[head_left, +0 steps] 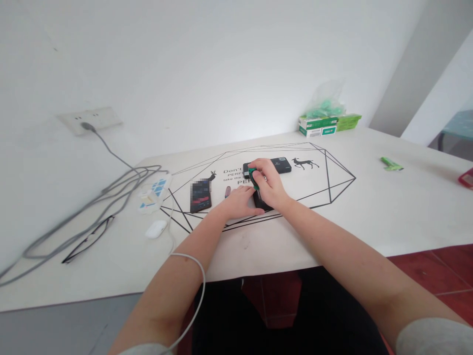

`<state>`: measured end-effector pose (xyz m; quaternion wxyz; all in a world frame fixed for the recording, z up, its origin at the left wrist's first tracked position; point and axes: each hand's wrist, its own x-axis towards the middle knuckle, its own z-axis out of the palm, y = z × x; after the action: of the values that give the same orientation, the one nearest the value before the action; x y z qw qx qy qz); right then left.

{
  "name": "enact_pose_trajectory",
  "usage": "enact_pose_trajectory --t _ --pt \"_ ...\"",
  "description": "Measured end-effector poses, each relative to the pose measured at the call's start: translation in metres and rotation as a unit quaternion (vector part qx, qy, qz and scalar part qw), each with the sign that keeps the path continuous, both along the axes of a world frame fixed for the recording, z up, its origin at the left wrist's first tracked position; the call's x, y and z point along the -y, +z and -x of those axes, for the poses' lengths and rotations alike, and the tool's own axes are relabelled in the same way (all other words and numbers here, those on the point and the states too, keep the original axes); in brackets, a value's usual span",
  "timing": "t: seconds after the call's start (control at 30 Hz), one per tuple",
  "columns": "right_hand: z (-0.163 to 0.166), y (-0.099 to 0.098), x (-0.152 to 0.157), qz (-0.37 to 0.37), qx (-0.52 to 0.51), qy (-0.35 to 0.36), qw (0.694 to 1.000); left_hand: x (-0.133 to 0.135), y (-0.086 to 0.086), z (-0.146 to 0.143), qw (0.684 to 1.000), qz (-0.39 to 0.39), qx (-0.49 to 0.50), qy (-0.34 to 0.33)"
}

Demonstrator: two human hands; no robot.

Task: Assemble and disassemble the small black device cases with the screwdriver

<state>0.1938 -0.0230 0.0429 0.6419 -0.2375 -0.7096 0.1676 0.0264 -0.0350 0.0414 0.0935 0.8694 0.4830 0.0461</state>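
My right hand [269, 185] is closed around a green-handled tool [253, 178], held upright over a small black device [263, 203] on the white table [369, 212]. My left hand [240, 202] rests beside it, fingers pressed down on the device's left edge. A flat black box [281, 164] lies just behind my hands. A small purple object [227, 192] sits left of my left hand.
A phone with a lit screen [200, 196] lies to the left. Further left are a power strip [155, 192], grey cables [92, 207], a white earbud case [156, 229] and glasses [86, 240]. Green boxes [323, 124] stand at the back; a green packet [391, 164] lies right.
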Motion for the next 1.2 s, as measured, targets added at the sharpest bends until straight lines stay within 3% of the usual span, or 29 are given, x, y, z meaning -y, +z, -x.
enact_pose_trajectory --t 0.1,0.3,0.53,0.73,1.0,1.2 --pt "0.0004 -0.0006 -0.0017 0.02 -0.007 0.008 1.0 -0.0008 -0.0009 0.0 1.0 -0.007 -0.009 0.006" --pt "0.0015 -0.0008 -0.0011 -0.005 -0.001 -0.049 0.999 0.0005 0.0005 0.0008 1.0 -0.008 0.013 -0.019" --pt "0.0025 -0.0053 -0.0041 0.044 -0.032 0.047 0.997 -0.0009 -0.0005 0.0012 1.0 -0.005 0.001 -0.01" --pt "0.0023 -0.0037 -0.0024 0.005 -0.012 -0.048 0.999 -0.0002 -0.0001 0.0014 0.999 -0.005 0.024 -0.024" --pt "0.0025 -0.0043 -0.003 0.035 -0.007 0.025 0.999 -0.0007 -0.0007 0.0004 1.0 -0.002 -0.006 -0.004" --pt "0.0034 -0.006 -0.0031 0.003 -0.006 -0.041 0.999 -0.0005 -0.0022 0.0017 1.0 -0.006 0.01 -0.004"
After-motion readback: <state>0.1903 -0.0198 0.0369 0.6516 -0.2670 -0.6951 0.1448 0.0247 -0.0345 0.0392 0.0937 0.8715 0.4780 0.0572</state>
